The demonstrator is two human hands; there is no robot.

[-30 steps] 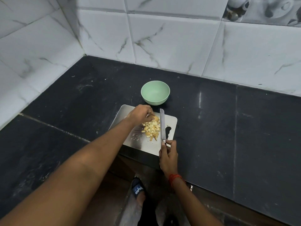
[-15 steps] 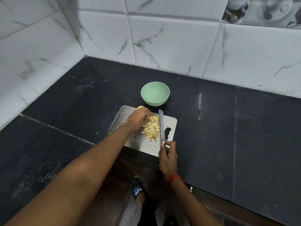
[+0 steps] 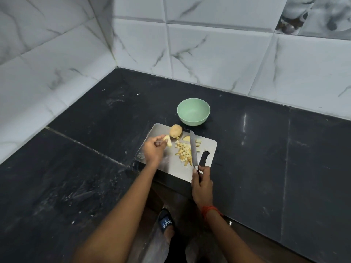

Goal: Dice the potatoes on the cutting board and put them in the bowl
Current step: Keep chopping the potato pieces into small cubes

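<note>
A steel cutting board lies at the counter's front edge. A pile of diced potato sits in its middle. My left hand pinches a potato slice at the board's left part. A whole unpeeled potato rests at the board's far edge, and a small wedge lies beside it. My right hand grips the handle of a knife, whose blade lies along the right side of the pile. A mint green bowl stands empty just beyond the board.
The black stone counter runs into a corner of white marble-look wall tiles. Its front edge is just under my right hand. My foot in a dark sandal shows on the floor below.
My left hand has drawn back to the left from the pile with a potato slice in its fingers, uncovering the whole potato. The knife has stayed beside the pile.
</note>
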